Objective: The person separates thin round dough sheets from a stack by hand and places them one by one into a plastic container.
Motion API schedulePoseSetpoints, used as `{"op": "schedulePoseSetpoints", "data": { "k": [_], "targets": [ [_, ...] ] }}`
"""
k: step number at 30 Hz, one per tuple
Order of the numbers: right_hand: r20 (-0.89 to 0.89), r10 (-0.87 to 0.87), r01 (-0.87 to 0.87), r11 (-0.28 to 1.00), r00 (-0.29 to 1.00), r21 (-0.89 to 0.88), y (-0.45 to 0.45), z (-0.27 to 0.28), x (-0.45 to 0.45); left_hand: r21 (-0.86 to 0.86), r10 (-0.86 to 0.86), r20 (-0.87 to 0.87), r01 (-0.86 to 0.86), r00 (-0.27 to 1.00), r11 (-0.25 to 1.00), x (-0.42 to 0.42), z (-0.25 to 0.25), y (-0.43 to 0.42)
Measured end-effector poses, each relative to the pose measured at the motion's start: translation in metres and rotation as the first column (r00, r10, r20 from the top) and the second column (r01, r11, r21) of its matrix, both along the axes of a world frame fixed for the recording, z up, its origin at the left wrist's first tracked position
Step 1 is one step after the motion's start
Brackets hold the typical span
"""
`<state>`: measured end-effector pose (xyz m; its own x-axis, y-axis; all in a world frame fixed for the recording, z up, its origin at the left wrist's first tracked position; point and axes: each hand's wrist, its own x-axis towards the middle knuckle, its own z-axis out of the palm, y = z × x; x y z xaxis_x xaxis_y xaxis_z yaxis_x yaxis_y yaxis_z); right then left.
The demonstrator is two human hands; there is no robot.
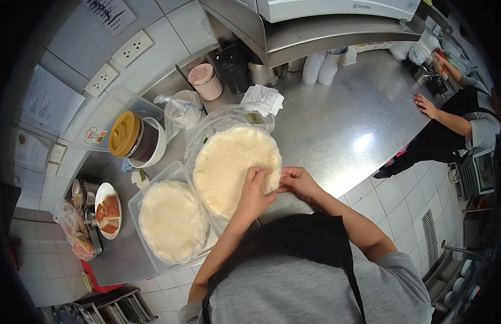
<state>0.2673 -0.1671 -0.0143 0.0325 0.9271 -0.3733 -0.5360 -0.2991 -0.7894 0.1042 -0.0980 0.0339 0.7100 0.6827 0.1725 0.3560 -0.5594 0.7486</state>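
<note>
A round, pale dough disc (229,162) lies at the centre, on or beside crumpled clear plastic (194,143). My left hand (256,191) is over its lower right part, with fingers bent and pressed together near the rim. Just to the right, my right hand (298,182) pinches at the disc's edge; what lies between its fingertips is too small to make out. A second stack of round dough (174,221), wrapped in clear film, sits in a clear plastic tray (136,208) to the lower left of the first disc.
A jar with a yellow lid (125,134) stands in a white bowl (159,148). Left of the tray is an oval plate (114,205) of food. A pink canister (205,81) and papers (263,98) are behind the dough. Another person (456,121) stands at the steel counter's (337,119) far right.
</note>
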Motion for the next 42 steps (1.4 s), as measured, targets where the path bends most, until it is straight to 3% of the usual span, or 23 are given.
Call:
{"op": "schedulePoseSetpoints", "data": {
  "k": [4,10,13,15,25,28,30,33,39,42],
  "targets": [
    [0.03,-0.008,0.006,0.999,1.0,0.049,-0.001,-0.012,-0.001,-0.065,0.013,-0.027,-0.015,1.0,0.998,-0.002,0.003,0.002],
    [0.14,0.017,-0.029,0.996,0.99,0.085,-0.002,-0.01,-0.004,-0.108,0.158,0.08,-0.149,0.984,0.983,0.007,-0.009,0.003],
    [0.101,-0.001,-0.006,0.997,0.995,0.076,-0.003,-0.005,-0.002,-0.041,0.188,0.092,-0.185,0.978,0.982,0.011,-0.011,0.003],
    [0.016,-0.033,0.033,0.999,0.999,0.014,-0.003,0.003,-0.003,-0.065,0.182,0.132,-0.175,0.974,0.982,0.009,-0.013,0.003],
    [0.187,0.001,-0.017,0.996,0.982,0.085,-0.002,-0.008,-0.008,-0.247,0.198,0.188,-0.149,0.962,0.958,0.008,-0.016,0.007],
    [0.224,0.0,-0.025,0.994,0.974,0.109,-0.004,-0.009,-0.01,-0.128,0.172,0.086,-0.16,0.981,0.979,0.012,0.0,0.004],
    [0.241,0.01,-0.038,0.993,0.97,0.11,-0.003,-0.006,-0.009,-0.148,0.159,0.115,-0.142,0.981,0.979,0.011,-0.008,0.007],
    [0.091,-0.034,0.028,0.998,0.995,0.061,-0.005,0.008,-0.008,-0.21,0.152,0.147,-0.119,0.977,0.97,0.009,-0.019,0.009],
    [0.201,-0.016,0.003,0.998,0.979,0.066,-0.003,-0.001,-0.009,-0.265,0.153,0.144,-0.111,0.978,0.958,0.008,-0.028,0.012],
    [0.119,-0.027,0.019,0.997,0.993,0.069,-0.004,0.0,-0.008,-0.262,0.17,0.14,-0.129,0.975,0.956,0.009,-0.027,0.011]
  ]
}}
